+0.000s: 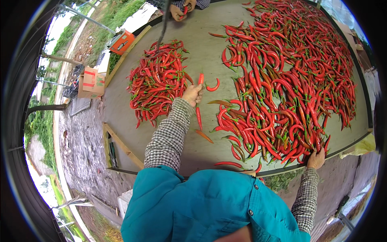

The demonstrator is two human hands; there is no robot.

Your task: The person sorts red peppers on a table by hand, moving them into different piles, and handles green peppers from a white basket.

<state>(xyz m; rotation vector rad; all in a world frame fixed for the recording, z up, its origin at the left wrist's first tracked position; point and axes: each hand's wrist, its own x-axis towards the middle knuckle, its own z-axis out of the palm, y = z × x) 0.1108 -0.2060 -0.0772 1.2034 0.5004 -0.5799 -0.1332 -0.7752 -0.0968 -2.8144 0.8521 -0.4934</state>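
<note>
My left hand is closed around a red chili pepper, which sticks out past the fingers. It is above the table, beside the right side of a smaller heap of red chilies. A curved red chili lies just right of that hand, and a straight one lies below it. At the table's near right edge, my right hand touches the border of a large spread of red chilies. Its fingertips are among the peppers, and whether they grip one is hidden.
Across the table, another person's hands hold a red chili. A dark strap or cord hangs near the smaller heap. Left of the table are an orange box and a cardboard box. Green-handled pruning shears lie in the wood-framed corner.
</note>
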